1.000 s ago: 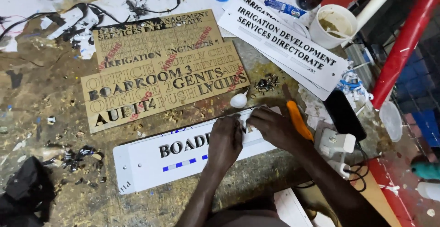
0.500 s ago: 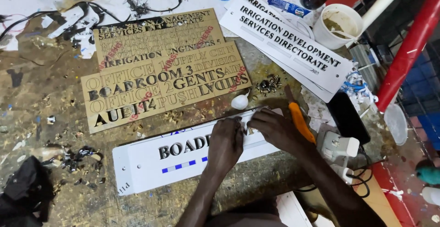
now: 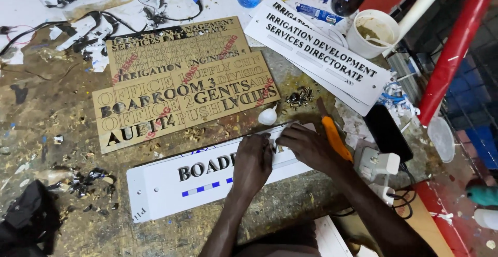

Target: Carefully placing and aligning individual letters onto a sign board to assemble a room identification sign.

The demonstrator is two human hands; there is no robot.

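Hands meet on our white sign plate (image 3: pixel 171 184) at six o'clock: left hand (image 3: pixel 252 163) and right hand (image 3: pixel 306 145) press fingertips flat on it, holding nothing; orange knife (image 3: pixel 334 139) lies toward three o'clock.

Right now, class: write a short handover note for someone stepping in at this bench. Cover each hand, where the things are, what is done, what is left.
Left hand: pressed flat on the white sign plate.
Right hand: fingertips at the plate's upper right edge, beside the orange-handled knife.
Gold letter sheet lies above the plate; small white bulb-shaped piece between them.
Done: dark letters fill the plate's left half.
Left: the rest of the row, under the hands, cannot be judged.
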